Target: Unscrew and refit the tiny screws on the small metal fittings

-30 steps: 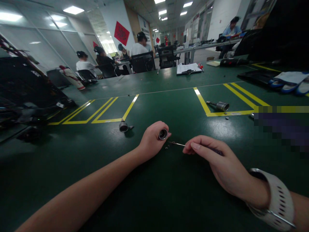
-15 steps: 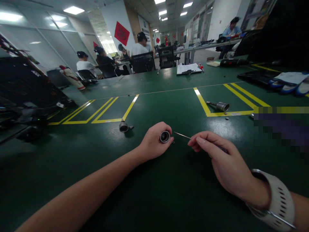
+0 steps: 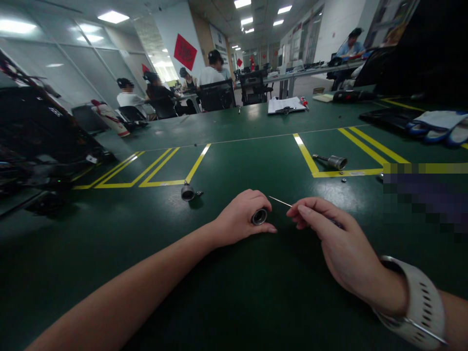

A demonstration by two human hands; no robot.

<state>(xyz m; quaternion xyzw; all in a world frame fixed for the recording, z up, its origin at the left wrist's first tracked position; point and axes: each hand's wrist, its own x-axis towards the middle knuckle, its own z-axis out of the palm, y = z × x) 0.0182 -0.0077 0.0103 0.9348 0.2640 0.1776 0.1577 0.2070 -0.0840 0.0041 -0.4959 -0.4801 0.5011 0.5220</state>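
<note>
My left hand (image 3: pixel 243 217) is curled round a hollow metal cup-shaped part (image 3: pixel 259 216), its round open end facing me. The thumb sticks out below the rim, low over the green table. My right hand (image 3: pixel 323 224) pinches a slim tool with a thin pointed metal shaft (image 3: pixel 281 201) and a dark handle mostly hidden in the palm. The shaft's tip points left and sits just beside the left fingers, apart from the cup's opening. Further left, a similar metal cup part (image 3: pixel 187 192) lies by some small metal pieces (image 3: pixel 199 193).
Another metal cup part with a stem (image 3: pixel 334 161) rests inside yellow tape lines (image 3: pixel 305 155) at the right, near small rings (image 3: pixel 343 180). Farther back are a paper stack (image 3: pixel 286 105) and white-blue gloves (image 3: pixel 440 124). Several people sit at other tables beyond.
My left hand has shifted right and slightly down with the cup part, its thumb now stretched out. A small ring beside it is no longer visible. The tool has moved slightly right.
</note>
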